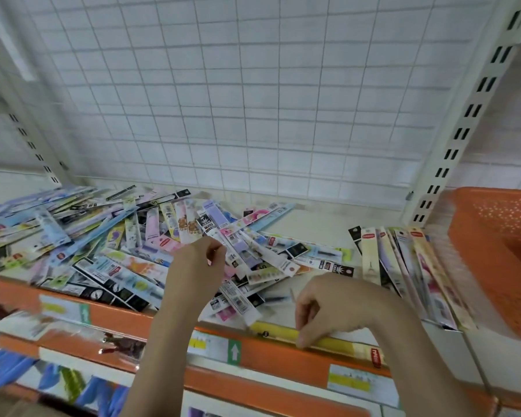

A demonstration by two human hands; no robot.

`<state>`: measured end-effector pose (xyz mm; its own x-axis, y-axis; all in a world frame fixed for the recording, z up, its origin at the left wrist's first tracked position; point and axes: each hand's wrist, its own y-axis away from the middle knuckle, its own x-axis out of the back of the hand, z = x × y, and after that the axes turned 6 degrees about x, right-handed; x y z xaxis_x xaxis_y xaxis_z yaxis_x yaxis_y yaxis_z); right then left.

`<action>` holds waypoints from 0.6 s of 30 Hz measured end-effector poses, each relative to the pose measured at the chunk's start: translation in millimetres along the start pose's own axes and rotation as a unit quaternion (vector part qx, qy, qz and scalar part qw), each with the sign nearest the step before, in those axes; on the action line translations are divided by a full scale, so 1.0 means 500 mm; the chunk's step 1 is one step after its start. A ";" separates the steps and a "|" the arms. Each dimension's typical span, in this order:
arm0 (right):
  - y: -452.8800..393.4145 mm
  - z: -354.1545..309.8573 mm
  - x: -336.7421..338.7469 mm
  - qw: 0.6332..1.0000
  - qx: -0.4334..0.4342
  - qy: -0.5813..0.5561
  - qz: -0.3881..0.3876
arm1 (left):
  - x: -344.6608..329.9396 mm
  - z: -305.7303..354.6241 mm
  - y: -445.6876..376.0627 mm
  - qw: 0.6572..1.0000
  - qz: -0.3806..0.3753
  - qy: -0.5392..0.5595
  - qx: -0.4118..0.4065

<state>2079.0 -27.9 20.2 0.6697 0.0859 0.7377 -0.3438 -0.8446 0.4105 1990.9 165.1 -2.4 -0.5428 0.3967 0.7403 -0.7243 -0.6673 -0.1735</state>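
Lower right, the right hand (337,305) pinches a long yellow pen pack (340,345); at centre the left hand (199,263) curls over heaped colourful pen packs (118,236), hold unclear.

We're in a shop, no doubt about it: a retail shelf unit fills the view, with white slotted uprights (469,115) on either side and a wire grid back panel (253,100) behind. Price labels (348,380) with green arrows run along the orange shelf edge (283,356). On the shelf lies a heap of carded stationery packs (118,251), barcodes showing. An orange plastic basket (494,251) sits at the right, and there's more packaged stock (6,368) on the tier below.
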 end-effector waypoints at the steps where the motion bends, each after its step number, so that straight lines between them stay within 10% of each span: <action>1: 0.000 -0.001 -0.003 1.000 -0.004 0.004 -0.004 | -0.003 0.001 0.001 1.000 -0.003 0.002 -0.001; 18: 0.012 -0.023 0.107 0.969 -0.015 -0.055 0.242 | 0.041 -0.011 -0.013 0.998 0.035 0.038 -0.032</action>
<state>2105.0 -22.2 68.3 0.4903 -0.3742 0.7872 -0.6524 -0.7564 0.0468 1982.3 181.0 10.4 -0.6219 0.3998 0.6733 -0.7079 -0.6547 -0.2651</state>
